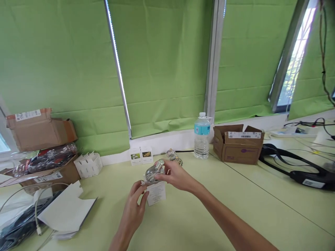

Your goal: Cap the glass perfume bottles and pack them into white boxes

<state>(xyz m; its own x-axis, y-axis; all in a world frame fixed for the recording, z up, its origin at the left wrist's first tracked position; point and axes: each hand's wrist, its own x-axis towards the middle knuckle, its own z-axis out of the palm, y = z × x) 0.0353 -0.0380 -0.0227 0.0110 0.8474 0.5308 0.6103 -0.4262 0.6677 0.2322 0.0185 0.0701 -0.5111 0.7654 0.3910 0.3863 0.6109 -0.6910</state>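
Near the middle of the table, my right hand [176, 175] holds a clear glass bulb-like object [151, 173] with a metallic end, its fingers wrapped round the top. Just below and to the left, my left hand [136, 199] pinches the edge of a small white printed box or card [156, 194] beneath the object. Which of the two it is cannot be made out. Behind the hands stand two small white boxes with pictures [141, 156]. Beside them lies a shiny coiled bundle [174, 156].
A water bottle [201, 136] and an open cardboard box [240, 148] stand behind on the right, near a black strapped device [309, 174]. Stacked cartons [42, 130], a white divider [89, 165], white papers [66, 209] and cables occupy the left.
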